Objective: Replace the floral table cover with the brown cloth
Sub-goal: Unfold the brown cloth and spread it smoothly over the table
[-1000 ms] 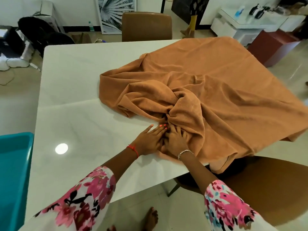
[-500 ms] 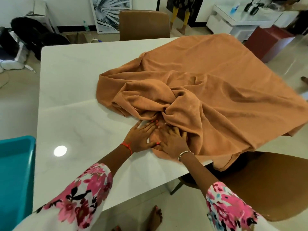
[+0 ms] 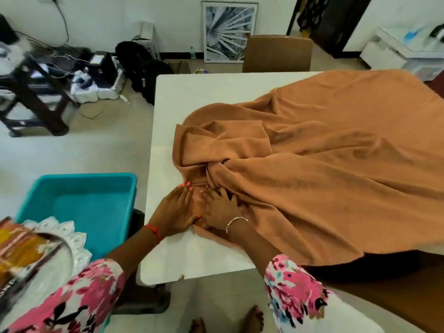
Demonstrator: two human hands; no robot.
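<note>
Bright, even, diffuse indoor light. White bench [image 3: 211,97] close to overexposed, surface grain washed out. Shadows soft and weak; the darkest lies beneath the brown cloth [image 3: 336,176] where it overhangs the near edge, lower right. Strong wide-angle bowing of bench edges and walls toward the margins. Whole frame slightly soft; heaviest smear on the lace-edged item [image 3: 69,239], lower left.

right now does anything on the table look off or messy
Yes: the cloth is bunched into a twisted knot just beyond the left hand and right hand, and the table is bare on its left side.
</note>
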